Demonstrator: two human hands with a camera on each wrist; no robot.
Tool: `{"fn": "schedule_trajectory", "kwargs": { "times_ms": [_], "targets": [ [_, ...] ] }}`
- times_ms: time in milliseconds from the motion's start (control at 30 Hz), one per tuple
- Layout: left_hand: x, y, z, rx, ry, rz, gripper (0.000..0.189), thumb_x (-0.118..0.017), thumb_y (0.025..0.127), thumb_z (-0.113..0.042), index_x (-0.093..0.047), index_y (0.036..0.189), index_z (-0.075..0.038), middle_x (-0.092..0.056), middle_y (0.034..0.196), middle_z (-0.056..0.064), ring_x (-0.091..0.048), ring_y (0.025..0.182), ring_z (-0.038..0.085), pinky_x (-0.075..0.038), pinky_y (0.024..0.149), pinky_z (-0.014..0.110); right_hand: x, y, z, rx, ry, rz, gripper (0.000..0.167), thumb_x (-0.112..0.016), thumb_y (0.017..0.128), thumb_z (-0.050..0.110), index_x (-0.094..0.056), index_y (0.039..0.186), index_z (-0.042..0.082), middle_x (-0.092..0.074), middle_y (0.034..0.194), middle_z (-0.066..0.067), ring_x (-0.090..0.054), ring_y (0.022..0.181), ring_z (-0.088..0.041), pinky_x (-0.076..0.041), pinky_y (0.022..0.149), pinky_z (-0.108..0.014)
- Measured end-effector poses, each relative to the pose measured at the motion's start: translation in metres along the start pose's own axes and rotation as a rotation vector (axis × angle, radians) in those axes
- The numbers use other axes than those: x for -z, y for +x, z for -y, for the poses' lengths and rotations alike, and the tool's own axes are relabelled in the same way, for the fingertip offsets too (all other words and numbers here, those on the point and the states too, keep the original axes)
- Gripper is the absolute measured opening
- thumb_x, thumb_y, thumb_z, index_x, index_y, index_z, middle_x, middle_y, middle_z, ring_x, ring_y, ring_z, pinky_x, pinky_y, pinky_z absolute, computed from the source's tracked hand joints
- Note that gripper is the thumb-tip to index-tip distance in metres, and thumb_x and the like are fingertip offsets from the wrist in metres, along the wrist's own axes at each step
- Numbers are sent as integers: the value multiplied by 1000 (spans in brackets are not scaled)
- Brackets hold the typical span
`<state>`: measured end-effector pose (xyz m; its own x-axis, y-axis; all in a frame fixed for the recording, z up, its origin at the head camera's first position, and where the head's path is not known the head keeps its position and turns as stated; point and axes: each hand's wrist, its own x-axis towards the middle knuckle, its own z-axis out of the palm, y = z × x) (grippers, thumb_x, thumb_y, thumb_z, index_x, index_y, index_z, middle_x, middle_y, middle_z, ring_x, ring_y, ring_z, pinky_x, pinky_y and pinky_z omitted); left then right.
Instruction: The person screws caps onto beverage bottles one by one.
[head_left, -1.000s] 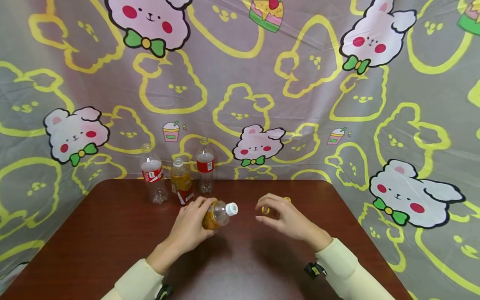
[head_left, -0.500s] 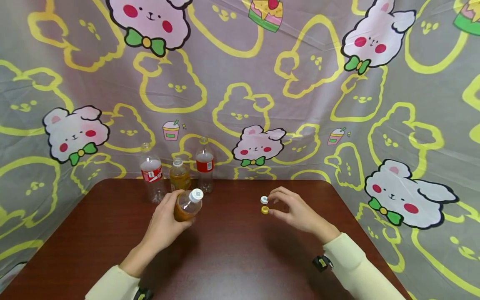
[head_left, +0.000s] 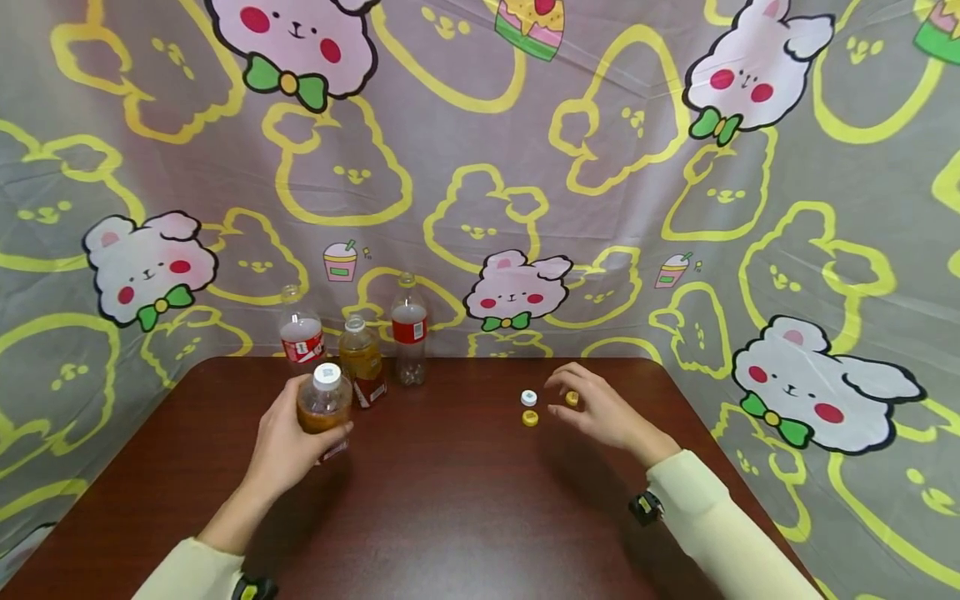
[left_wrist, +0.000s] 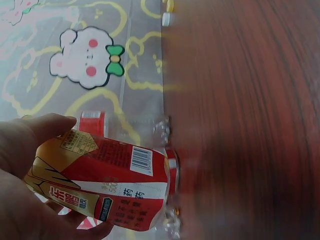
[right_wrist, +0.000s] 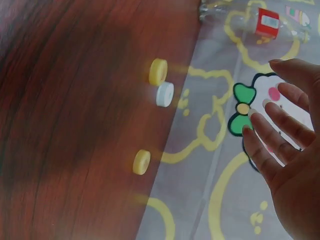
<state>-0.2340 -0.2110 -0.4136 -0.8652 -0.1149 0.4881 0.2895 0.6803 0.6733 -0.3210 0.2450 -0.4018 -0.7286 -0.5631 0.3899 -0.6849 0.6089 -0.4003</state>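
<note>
My left hand (head_left: 279, 446) grips a plastic drink bottle (head_left: 326, 408) with a white cap, fingers and thumb curled round its side. In the left wrist view its gold and red label (left_wrist: 110, 175) faces the camera; whether the base touches the table cannot be told. Over the table's right half, my right hand (head_left: 603, 412) holds nothing, its fingers loosely bent. Below and beside its fingertips lie a white cap (head_left: 528, 398), a yellow cap (head_left: 530, 418) and another yellow cap (head_left: 572, 399). The right wrist view shows all three caps apart from the hand.
Behind the held bottle stand a clear bottle with a red label (head_left: 302, 348), a gold-labelled bottle (head_left: 362, 360) and another red-labelled clear bottle (head_left: 409, 327). A patterned cloth (head_left: 480, 125) hangs along the back and sides of the brown table (head_left: 465, 508).
My left hand has carried the bottle leftward, from lying tilted to nearly upright, toward the standing bottles. My right hand has shifted slightly right, uncovering the white cap and a yellow cap.
</note>
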Motion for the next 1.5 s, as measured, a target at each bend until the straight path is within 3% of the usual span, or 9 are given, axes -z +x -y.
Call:
{"fn": "schedule_trajectory", "kwargs": {
  "times_ms": [267,733,867,1033,1333,1500],
  "targets": [
    [17,5,18,102,31,-53,86,-92,76,-24,-42,142,1,-57,129,28,-58,113,47,-46,92,64,-13,8,-21,-62,-77,62,35,-75,93,14,-63,126,14,-59,126,-3,-63,104,-28,-53,89,-45],
    [33,18,49,262,29,-88,90,-87,81,-26,-34,148,2,-50,140,32,-51,125,51,-41,101,69,-49,34,-40,-53,-219,153,44,-74,92,6,-63,135,10,-56,131,-6,-59,118,-25,-51,100,-47],
    [37,20,57,319,26,-97,91,-86,83,-29,-32,150,1,-48,142,32,-49,127,51,-40,103,68,-57,37,-43,-50,-250,197,46,-70,94,5,-61,139,9,-54,140,-11,-56,126,-31,-48,103,-50],
    [42,20,67,373,24,-96,92,-84,84,-29,-29,152,1,-46,143,33,-46,129,52,-39,104,69,-65,38,-44,-26,-287,254,51,-64,97,2,-55,147,9,-48,152,-15,-53,129,-37,-50,98,-53],
    [43,25,81,408,39,-115,92,-81,87,-32,-26,153,3,-43,145,36,-43,130,54,-38,104,70,-72,36,-47,-54,-342,313,39,-57,102,5,-62,140,10,-48,152,-16,-50,131,-39,-51,93,-58],
    [40,24,88,433,43,-116,93,-81,87,-34,-27,153,3,-43,144,35,-44,130,53,-38,105,69,-71,33,-52,-59,-293,280,29,-62,99,4,-69,127,6,-58,133,-16,-58,117,-35,-50,96,-52]
  ]
}}
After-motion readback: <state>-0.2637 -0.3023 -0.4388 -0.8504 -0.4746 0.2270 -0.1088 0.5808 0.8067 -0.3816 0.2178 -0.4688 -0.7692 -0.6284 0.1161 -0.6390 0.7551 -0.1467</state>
